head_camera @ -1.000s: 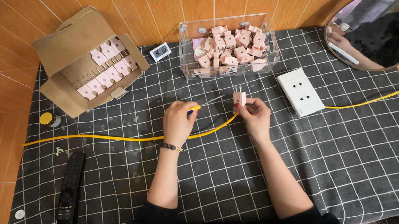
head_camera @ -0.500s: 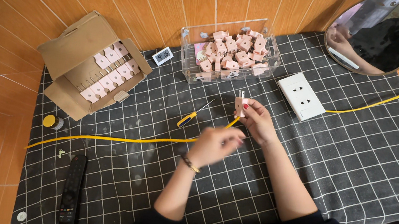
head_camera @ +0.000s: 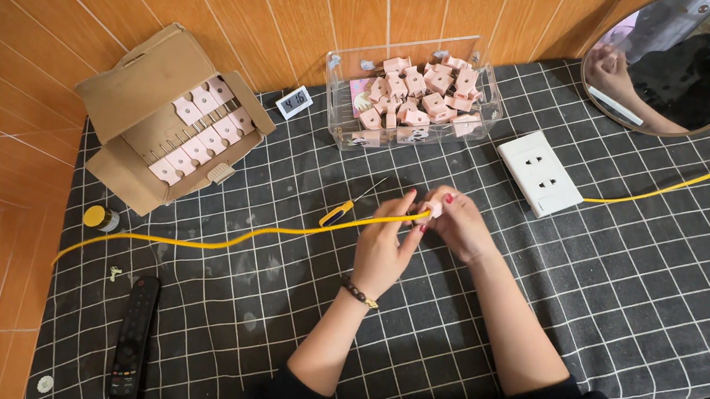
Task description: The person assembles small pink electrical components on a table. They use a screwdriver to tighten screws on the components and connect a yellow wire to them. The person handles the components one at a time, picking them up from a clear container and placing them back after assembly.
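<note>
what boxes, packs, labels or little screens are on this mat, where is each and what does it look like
Cardboard box: far left, brown, flaps open, rows of pale pink pieces inside.
Clear plastic tub: far middle by the wooden wall, rectangular, see-through, heaped with pink plugs.
Small display: between box and tub, square, white frame, grey screen, propped up.
Remote control: near left edge, long, black.
Socket plate: right of the tub, white, flat, rectangular.
No separate labels or signs are visible.

small pink plug (head_camera: 435, 208) at yellow cable (head_camera: 276, 234) end; cable trails left across mat.
</note>
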